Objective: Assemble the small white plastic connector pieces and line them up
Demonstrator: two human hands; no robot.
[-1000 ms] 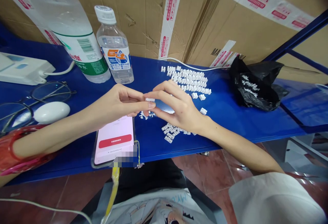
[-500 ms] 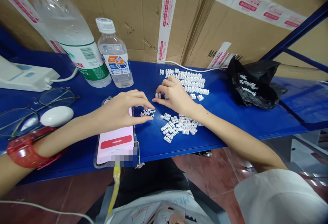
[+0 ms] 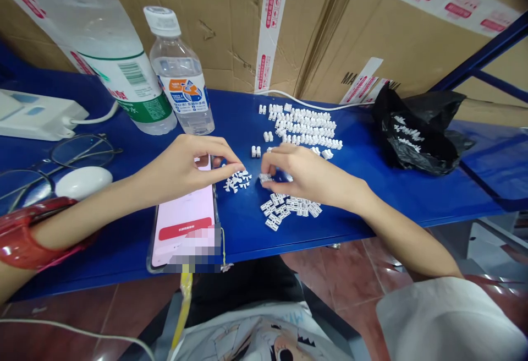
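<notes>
My left hand [image 3: 206,160] reaches over the phone, thumb and forefinger pinched at the edge of a small heap of tiny white plastic pieces [image 3: 234,182]. Whatever is between those fingertips is too small to make out. My right hand [image 3: 307,175] has its thumb and fingers closed on a white terminal block [image 3: 265,178], just above the blue tabletop. Under that hand's near side lies a loose pile of flat white terminal blocks [image 3: 284,209], partly covered. Beyond it, similar blocks stand in rows [image 3: 309,128], and a separate pair [image 3: 256,152] stands left of the rows.
A phone [image 3: 185,207] lies under my left forearm. Two water bottles [image 3: 142,97] [image 3: 185,94], glasses [image 3: 84,152], a white oval object [image 3: 84,182] and a power strip [image 3: 37,116] stand left. A black plastic bag [image 3: 424,135] holding white pieces is at right, before cardboard boxes [image 3: 313,31].
My right hand has drawn back from the rows toward the loose pile and now grips a terminal block. A pair of blocks stands uncovered where it was. My left fingertips have come together.
</notes>
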